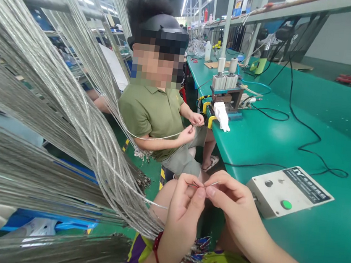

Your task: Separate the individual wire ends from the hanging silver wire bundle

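Observation:
My left hand (185, 206) is closed in a pinch on the thin wires (192, 185) at a cable's end; one of them looks red. Fingertip to fingertip with it, my right hand (234, 197) pinches the same wire ends, and a pale thin tip pokes out above its thumb. A grey cable (158, 204) runs from the left toward my left palm, where the rest of it is hidden. Below my hands, stripped cable ends (197, 256) with red, blue and white wires lie over my lap.
Thick bundles of grey braided cable (78, 124) hang along the left. A co-worker (153, 116) sits ahead, holding a white cable. On the right, a green bench (289, 136) carries a control box (292, 193), a small pneumatic press (226, 86) and black leads (304, 135).

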The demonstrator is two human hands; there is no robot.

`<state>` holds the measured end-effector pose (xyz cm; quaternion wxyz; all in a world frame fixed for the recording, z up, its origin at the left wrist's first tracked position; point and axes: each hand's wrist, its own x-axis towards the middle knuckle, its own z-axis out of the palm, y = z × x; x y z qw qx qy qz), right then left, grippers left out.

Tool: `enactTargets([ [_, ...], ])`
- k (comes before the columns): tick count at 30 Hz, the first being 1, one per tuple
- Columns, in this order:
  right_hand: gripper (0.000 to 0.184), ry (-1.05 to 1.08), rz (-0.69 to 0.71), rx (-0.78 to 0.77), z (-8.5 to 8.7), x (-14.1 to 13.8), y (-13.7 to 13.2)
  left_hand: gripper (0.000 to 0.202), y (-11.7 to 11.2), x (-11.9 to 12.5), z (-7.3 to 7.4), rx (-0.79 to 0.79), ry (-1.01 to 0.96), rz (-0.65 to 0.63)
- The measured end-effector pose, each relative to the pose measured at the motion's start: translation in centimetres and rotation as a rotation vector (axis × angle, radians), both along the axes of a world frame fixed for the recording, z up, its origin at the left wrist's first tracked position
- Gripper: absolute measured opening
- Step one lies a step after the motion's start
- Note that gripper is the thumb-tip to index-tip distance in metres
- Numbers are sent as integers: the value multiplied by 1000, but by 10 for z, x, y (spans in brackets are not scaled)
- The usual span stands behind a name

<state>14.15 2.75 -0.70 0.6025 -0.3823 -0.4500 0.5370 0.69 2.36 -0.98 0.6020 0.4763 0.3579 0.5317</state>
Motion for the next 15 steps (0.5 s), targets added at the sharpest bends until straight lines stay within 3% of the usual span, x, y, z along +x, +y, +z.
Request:
enactTargets([
  [15,13,110,-3,-102,6,0,1,18,5,0,-2,14,-55,-74],
])
